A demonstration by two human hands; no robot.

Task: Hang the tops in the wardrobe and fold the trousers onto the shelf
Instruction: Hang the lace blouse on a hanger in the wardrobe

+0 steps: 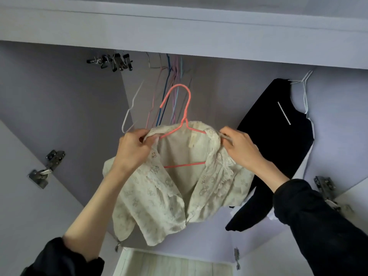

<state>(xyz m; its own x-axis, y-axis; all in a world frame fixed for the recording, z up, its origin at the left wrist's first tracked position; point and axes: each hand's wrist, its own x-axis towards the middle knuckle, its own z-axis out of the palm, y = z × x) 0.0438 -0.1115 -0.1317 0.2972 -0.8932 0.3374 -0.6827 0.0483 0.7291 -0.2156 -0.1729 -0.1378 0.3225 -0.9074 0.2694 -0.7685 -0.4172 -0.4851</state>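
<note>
Both hands, left [132, 148] and right [242, 148], pinch the collar of a cream, lacy, embroidered blouse [173, 188] draped on a thin coral wire hanger [184, 120], held up inside the pale lilac wardrobe [59, 92] beside a hanging black top [278, 140].

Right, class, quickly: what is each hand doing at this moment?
Left hand: closed, pinching the cream blouse at its left shoulder.
Right hand: closed, pinching the blouse's right shoulder over the pink hanger.
</note>
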